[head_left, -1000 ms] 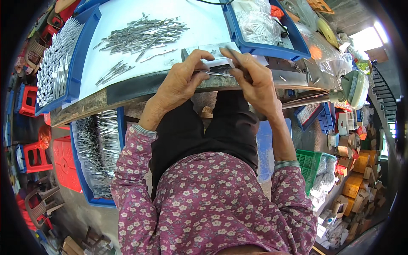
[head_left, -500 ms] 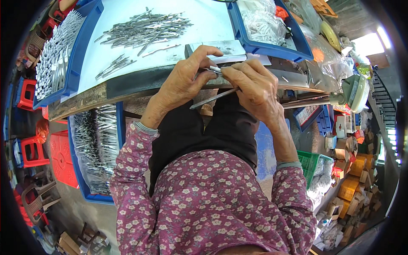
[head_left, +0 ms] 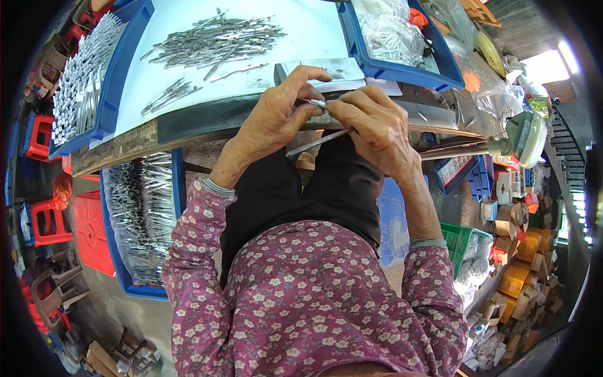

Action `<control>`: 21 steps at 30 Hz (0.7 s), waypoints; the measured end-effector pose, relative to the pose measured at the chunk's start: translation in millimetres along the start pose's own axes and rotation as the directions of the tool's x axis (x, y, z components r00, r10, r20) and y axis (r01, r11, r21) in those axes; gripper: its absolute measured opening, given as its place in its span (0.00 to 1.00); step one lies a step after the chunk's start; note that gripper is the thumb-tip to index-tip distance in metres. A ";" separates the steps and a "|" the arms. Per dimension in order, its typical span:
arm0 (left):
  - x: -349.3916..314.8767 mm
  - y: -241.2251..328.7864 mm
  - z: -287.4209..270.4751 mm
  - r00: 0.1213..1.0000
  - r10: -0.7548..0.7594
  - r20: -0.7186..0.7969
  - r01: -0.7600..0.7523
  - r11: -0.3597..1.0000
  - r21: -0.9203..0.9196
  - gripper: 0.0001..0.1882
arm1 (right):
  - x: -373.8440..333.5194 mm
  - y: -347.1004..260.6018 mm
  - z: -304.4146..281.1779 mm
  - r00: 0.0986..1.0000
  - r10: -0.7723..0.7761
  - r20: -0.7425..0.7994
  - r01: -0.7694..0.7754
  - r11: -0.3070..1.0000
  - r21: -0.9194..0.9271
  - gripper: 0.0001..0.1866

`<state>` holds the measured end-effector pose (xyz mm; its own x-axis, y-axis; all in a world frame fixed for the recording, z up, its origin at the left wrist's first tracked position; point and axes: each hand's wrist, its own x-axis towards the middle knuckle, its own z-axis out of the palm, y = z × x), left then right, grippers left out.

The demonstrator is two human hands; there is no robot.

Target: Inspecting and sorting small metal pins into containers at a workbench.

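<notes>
One hand-held rod (head_left: 319, 142) lower than initially

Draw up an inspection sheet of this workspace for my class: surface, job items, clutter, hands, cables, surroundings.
Surface: white sheet on a table with a worn wooden edge.
Job items: pile of thin metal pieces; smaller group nearer the edge; left blue tray of white-tipped pieces.
Clutter: clear plastic bags in the right blue tray.
Left hand: pinches a small shiny piece, partly hidden.
Right hand: fingers at that piece; holds a slim grey rod.
Cables: perhaps a dark cord at the top edge.
Surroundings: red stools left; green crate, cardboard boxes right.
</notes>
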<state>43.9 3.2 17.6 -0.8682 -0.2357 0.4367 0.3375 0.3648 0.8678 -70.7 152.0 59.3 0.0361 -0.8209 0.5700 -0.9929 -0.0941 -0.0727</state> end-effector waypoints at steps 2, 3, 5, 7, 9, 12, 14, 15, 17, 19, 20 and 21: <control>0.6 -2.2 1.7 1.000 0.008 -0.011 -0.008 1.000 -0.013 0.20 | -0.4 2.5 -0.9 0.999 0.015 0.028 -0.015 1.000 0.007 0.17; 0.9 -3.1 2.3 1.000 -0.007 -0.015 0.006 1.000 -0.017 0.21 | -0.6 4.0 -1.4 0.998 0.029 0.057 -0.030 0.999 0.015 0.18; 2.4 -4.1 3.6 1.000 -0.018 -0.018 0.018 1.000 -0.021 0.22 | -1.9 8.7 -1.0 0.997 0.037 0.068 -0.039 0.999 0.029 0.18; 4.7 -5.3 5.7 0.999 -0.032 -0.015 0.032 0.999 0.007 0.22 | -2.1 13.8 1.4 0.996 0.045 0.078 -0.049 0.998 0.042 0.18; 9.2 -6.1 8.6 0.999 -0.033 -0.019 0.034 0.999 0.006 0.23 | 0.4 19.8 5.6 0.995 0.072 0.072 -0.075 0.996 0.038 0.17; 16.8 -18.0 7.1 0.998 0.013 -0.067 -0.002 0.988 0.157 0.24 | 6.5 34.6 13.2 0.995 0.091 0.046 -0.094 0.994 0.056 0.16; 24.5 -24.2 7.2 0.983 0.047 -0.178 0.024 0.924 0.381 0.18 | 7.9 45.3 21.6 0.990 0.140 0.033 -0.142 0.988 0.064 0.15; 27.3 -28.1 6.7 0.983 0.048 -0.176 0.023 0.924 0.381 0.18 | 8.5 50.4 26.0 0.989 0.141 0.032 -0.143 0.988 0.063 0.15; 32.5 -34.2 6.8 0.971 0.064 -0.230 0.081 0.818 0.570 0.09 | 10.2 60.3 33.4 0.990 0.142 0.021 -0.143 0.987 0.067 0.13; 33.1 -38.3 10.6 0.953 0.063 -0.298 0.116 0.831 0.544 0.03 | 10.5 66.5 38.7 0.989 0.148 0.024 -0.149 0.986 0.076 0.12; 32.7 -42.3 12.0 0.938 0.120 -0.325 0.097 0.810 0.578 0.03 | 10.7 69.5 41.3 0.988 0.152 0.027 -0.154 0.984 0.086 0.10; 32.4 -45.5 13.0 0.920 0.177 -0.350 0.081 0.787 0.612 0.04 | 11.5 73.2 44.4 0.988 0.152 0.028 -0.154 0.984 0.086 0.10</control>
<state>-4.3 -9.4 -10.9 -0.6118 -0.4671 0.6384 -0.0272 0.8190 0.5732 -137.9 110.6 24.2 -0.1119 -0.8412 0.5290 -0.9731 -0.0150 -0.2297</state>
